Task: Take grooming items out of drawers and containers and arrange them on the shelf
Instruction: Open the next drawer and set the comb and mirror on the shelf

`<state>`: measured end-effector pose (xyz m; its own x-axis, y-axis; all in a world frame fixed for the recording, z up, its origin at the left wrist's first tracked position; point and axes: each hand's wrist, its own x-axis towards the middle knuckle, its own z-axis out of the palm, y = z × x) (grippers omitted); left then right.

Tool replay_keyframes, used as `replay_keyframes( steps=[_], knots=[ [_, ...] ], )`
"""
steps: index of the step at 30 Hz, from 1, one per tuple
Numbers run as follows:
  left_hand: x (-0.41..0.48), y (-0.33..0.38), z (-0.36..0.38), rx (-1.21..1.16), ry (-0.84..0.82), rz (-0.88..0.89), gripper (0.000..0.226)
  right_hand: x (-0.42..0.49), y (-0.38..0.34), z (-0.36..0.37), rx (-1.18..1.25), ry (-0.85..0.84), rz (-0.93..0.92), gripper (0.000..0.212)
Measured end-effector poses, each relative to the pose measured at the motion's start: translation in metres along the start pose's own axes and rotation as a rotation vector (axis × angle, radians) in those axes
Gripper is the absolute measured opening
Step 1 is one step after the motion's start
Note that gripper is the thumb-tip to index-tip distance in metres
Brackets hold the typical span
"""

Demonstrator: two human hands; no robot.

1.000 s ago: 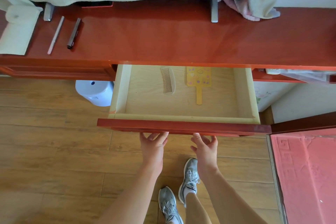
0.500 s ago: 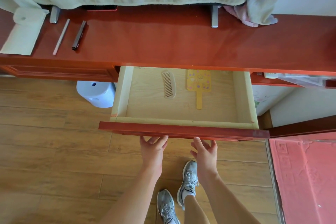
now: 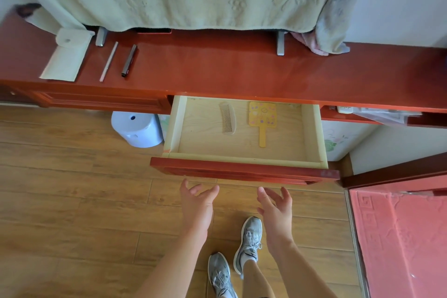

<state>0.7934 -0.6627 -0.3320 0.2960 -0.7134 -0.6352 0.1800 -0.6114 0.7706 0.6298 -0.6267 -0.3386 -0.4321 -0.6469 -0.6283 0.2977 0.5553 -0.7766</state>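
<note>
Hands are coming off the drawer [image 3: 242, 172] front, left hand [image 3: 197, 203] and right hand [image 3: 275, 208] hanging loose-fingered, holding nothing.
Pouch [image 3: 66, 55], pencil [image 3: 108, 61] and pen [image 3: 129, 60] are lying on the shelf [image 3: 217, 68]; comb [image 3: 227, 117] and yellow paddle [image 3: 262, 118] are sitting apart, far back in the drawer, so a reaching wrist is probably risking a knock on the shelf edge.

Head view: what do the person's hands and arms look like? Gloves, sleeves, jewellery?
Left hand and right hand are bare: no gloves, rings or watch visible. Left forearm and right forearm are uncovered to the frame edge, with no sleeve in view.
</note>
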Motion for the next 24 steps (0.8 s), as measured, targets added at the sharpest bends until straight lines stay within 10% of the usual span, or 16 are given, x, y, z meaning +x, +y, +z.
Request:
replay_keyframes(
  steps=[24],
  knots=[
    [-0.013,0.146,0.046,0.665,-0.216,0.390,0.071,-0.001,-0.153,0.027,-0.558,-0.122,-0.343,0.057]
  ],
)
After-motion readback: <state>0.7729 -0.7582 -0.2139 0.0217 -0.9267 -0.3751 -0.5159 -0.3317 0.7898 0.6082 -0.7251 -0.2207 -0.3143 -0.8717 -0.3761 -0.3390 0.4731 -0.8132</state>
